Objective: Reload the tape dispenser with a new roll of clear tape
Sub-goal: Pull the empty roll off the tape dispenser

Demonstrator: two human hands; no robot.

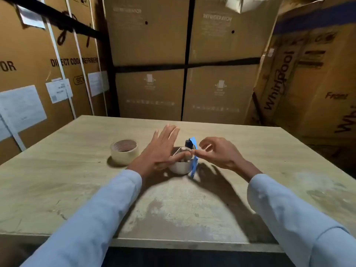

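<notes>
Right now your left hand (160,151) is spread flat with fingers extended, its thumb and lower fingers resting on the pale clear tape roll (181,166) that sits in the blue plastic tape dispenser (193,160) at the middle of the worn wooden counter (192,205). Your right hand (217,153) is pinched at thumb and forefinger, apparently on the loose tape end near the dispenser's top, though the strip itself is too faint to confirm. A second beige tape roll with a brown cardboard core (124,151) lies flat to the left, apart from the dispenser. Judging by this, the roll seems already seated; what is left is likely threading the end over the black roller (187,143) to the cutter.
</notes>
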